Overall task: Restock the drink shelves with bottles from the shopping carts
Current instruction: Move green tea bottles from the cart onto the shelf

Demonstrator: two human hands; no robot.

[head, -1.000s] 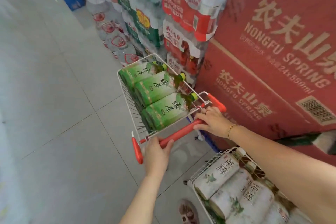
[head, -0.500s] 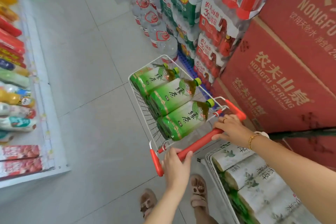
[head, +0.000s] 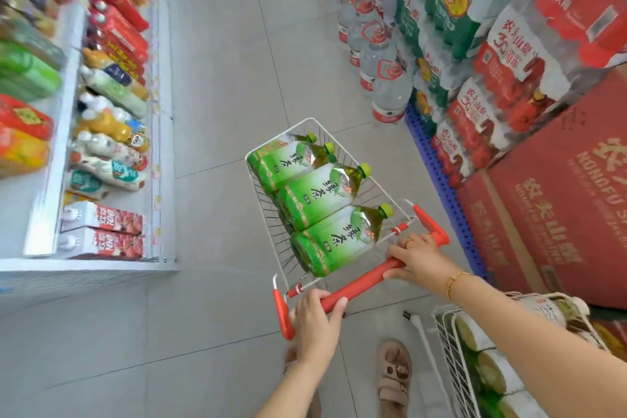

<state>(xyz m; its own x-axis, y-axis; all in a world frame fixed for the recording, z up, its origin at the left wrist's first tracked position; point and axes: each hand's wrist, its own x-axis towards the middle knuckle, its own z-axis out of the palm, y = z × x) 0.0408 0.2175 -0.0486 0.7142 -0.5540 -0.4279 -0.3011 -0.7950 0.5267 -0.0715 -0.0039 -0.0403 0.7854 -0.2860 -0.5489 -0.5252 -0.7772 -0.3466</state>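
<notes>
Bottles (head: 319,193), glossy green plastic, fill wire cart (head: 273,227).

Gold bracelet (head: 454,283); ring (head: 408,242); beige sandals (head: 393,373)

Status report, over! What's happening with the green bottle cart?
Gripping red handle: left hand, right hand. In the cart: green tea bottles, lying down. Beside it, right: second cart.

The cart (head: 268,214) stands mid-aisle, with bottles (head: 322,197) lying side by side in it. On its handle (head: 363,285) sit the left hand (head: 315,322), at the left end, and the right hand (head: 419,258), further right. Shelves (head: 157,112) line the left side, while jugs (head: 386,85), packs (head: 492,78) and boxes (head: 559,214) stand on the right. A second cart (head: 441,332) sits behind, at the right.
</notes>
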